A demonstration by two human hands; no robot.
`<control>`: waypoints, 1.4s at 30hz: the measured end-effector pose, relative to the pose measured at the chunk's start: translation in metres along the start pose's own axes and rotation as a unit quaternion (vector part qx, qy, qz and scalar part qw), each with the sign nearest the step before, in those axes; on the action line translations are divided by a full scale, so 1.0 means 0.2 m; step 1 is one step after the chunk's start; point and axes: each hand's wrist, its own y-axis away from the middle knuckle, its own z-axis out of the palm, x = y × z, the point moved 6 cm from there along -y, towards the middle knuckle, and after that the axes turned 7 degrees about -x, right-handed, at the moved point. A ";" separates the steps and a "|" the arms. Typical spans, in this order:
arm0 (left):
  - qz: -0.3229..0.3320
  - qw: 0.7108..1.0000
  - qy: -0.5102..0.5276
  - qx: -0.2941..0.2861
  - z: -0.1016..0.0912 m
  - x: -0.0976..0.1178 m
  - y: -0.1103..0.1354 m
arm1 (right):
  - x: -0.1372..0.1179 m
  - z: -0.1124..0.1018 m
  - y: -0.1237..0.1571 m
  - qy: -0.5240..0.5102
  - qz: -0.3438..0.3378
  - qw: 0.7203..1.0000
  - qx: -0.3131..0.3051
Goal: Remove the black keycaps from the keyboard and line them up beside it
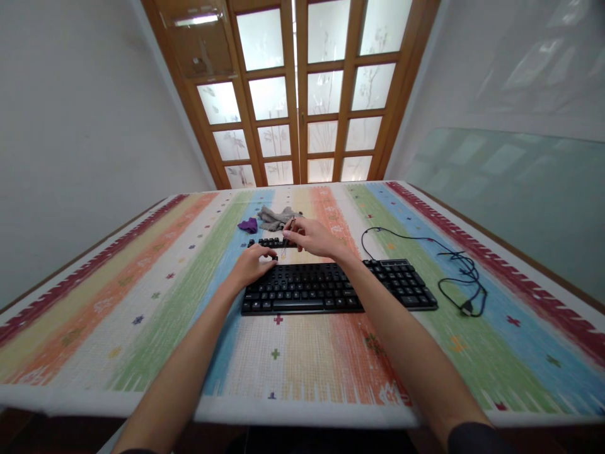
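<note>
A black keyboard (302, 293) lies across the tablecloth, with keycaps gone from its upper rows at the left. Over its upper left corner, my left hand (253, 265) pinches a small black keycap (275, 257) between thumb and fingers. My right hand (314, 238) is raised just behind the keyboard, its fingers closed round a slim dark stick-like tool (292, 223). Thin wire-like lines show below that tool, but its exact kind is unclear. Loose black keycaps (268, 242) stand in a row behind the keyboard, partly hidden by my right hand.
A crumpled grey cloth (274, 218) and a small purple cloth (247, 225) lie beyond the keycaps. The keyboard's black cable (460, 271) loops over the striped tablecloth (155, 296) at right. Wooden glass-paned doors (297, 94) stand behind the table.
</note>
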 end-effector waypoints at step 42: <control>0.069 0.984 -0.162 -0.024 0.05 -0.09 -0.17 | -0.05 -0.05 0.02 0.069 -0.005 0.998 0.005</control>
